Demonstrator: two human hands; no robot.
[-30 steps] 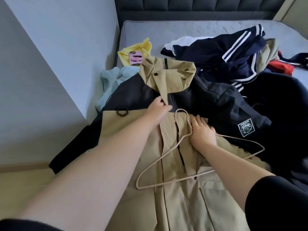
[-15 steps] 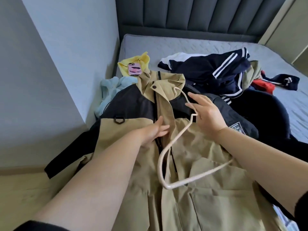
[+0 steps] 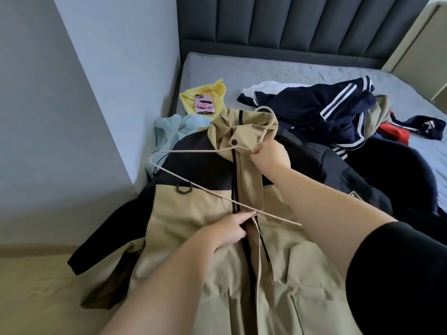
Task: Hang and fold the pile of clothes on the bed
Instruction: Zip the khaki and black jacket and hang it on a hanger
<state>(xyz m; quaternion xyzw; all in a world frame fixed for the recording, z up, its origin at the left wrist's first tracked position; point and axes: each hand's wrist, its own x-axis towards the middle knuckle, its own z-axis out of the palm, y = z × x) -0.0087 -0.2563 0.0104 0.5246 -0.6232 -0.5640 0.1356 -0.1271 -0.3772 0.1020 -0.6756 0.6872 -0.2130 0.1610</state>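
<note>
A tan and black jacket (image 3: 193, 213) lies front-up across the near end of the bed, its collar pointing away from me. My right hand (image 3: 269, 153) grips the neck of a thin beige hanger (image 3: 183, 183) just below its hook, up at the collar. The hanger's frame stretches left and down over the jacket's chest. My left hand (image 3: 229, 229) pinches the edge of the jacket's left front panel beside the open zipper. The hanger's lower bar crosses just above those fingers.
A pile of navy clothes with white stripes (image 3: 321, 110) and a red garment (image 3: 394, 132) lies at the right on the grey mattress (image 3: 266, 68). A phone (image 3: 204, 103) rests on yellow cloth (image 3: 210, 91), beside light blue cloth (image 3: 174, 129). A wall (image 3: 72, 117) stands close at left.
My right hand lifted the hanger off the jacket and carried it up to the collar, swinging its frame out to the left. My left hand slid down the zipper edge.
</note>
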